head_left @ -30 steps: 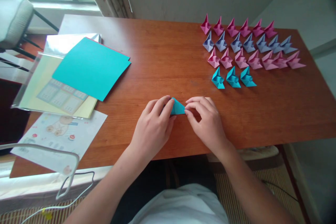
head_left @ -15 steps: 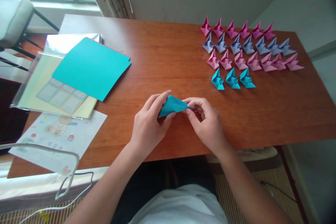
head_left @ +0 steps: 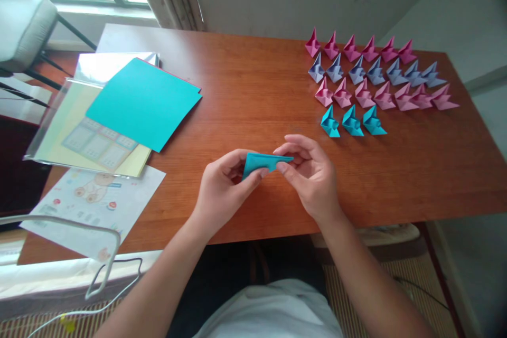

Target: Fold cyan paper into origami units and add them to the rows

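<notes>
since half a second ago, the folded turquoise paper [head_left: 256, 162] has turned, its top edge now nearly level, while the fingers of the left hand [head_left: 224, 185] have slid behind it and those of the right hand [head_left: 312, 177] have loosened around its tip. from the left, a padded chair [head_left: 29, 31] stands beside the table [head_left: 245, 79], where a clear sleeve of pale yellow sheets [head_left: 71, 111] lies partly under turquoise sheets [head_left: 146, 100], just beside a printed white sheet [head_left: 130, 190] that reaches the table's left front corner. a stretch of wood runs between these sheets and the left hand, and the front edge passes below both hands, near the wrists. the left hand grips the folded paper's broad end, thumb in front and fingers behind. its narrow end points right, between the right thumb, which overlaps the lower edge, and bent fingers just above; whether these pinch it, i cannot tell. behind and right of that hand, well back, stand rows of folded figures: three turquoise [head_left: 351, 121], then seven pink [head_left: 383, 96], seven lavender [head_left: 375, 71] and six magenta [head_left: 370, 50], the last near the rear edge. more wood spreads rightward to the table's right edge.
</notes>
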The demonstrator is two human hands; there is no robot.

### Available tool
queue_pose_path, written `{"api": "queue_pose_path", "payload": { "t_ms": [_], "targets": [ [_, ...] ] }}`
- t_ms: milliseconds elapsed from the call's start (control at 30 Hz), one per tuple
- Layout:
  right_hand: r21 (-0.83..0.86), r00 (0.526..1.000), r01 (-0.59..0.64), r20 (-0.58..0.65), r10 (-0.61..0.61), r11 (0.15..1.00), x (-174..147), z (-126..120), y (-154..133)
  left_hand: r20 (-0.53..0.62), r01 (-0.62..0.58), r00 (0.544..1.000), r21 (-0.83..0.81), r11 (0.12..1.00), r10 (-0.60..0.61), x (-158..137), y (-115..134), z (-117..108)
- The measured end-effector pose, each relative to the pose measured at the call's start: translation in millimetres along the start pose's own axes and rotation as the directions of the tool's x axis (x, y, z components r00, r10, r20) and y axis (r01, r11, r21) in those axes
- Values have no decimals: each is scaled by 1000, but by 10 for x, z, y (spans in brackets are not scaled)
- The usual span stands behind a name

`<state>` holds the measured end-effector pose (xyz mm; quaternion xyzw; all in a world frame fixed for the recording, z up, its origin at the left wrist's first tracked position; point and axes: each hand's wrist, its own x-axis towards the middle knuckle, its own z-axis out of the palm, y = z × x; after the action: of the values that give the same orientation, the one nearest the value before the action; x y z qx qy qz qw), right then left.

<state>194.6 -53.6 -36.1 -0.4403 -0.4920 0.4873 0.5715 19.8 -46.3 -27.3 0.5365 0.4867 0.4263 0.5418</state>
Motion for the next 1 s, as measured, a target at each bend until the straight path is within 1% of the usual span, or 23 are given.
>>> {"api": "queue_pose_path", "payload": {
  "t_ms": [67,100,200,267,400,567,700,800,933,1000],
  "targets": [
    [49,999,-33,-3,33,998,13,14,-4,-47,16,999,-131,991,-22,9,30,-3],
    [57,998,-62,4,62,996,18,20,-7,-55,20,998,-168,986,-30,12,42,-6],
    [21,985,-168,30,167,986,19,37,-18,-38,40,998,-191,981,-48,11,65,-12],
    [-12,979,-200,24,200,980,9,44,-25,-40,40,998,-193,980,-49,5,69,-12],
    [-54,983,-184,-31,183,981,-20,38,-33,-66,43,996,-207,977,-58,0,61,-2],
    [-113,992,-121,-39,118,986,-45,3,-32,-16,72,997,-169,983,-75,-3,31,-3],
    [-108,989,-143,-45,139,984,-52,-3,-25,-21,72,997,-165,984,-76,-13,22,-12],
    [-109,990,-137,-49,133,984,-55,-2,-36,-29,70,997,-173,982,-76,-17,42,-13],
    [-224,994,-104,-36,99,969,-65,-13,-61,-33,60,997,-114,992,-64,-22,91,-8],
    [-275,996,-91,-49,80,957,-68,-17,-65,-28,51,998,-76,996,-54,-24,107,-7]
  ]
}}
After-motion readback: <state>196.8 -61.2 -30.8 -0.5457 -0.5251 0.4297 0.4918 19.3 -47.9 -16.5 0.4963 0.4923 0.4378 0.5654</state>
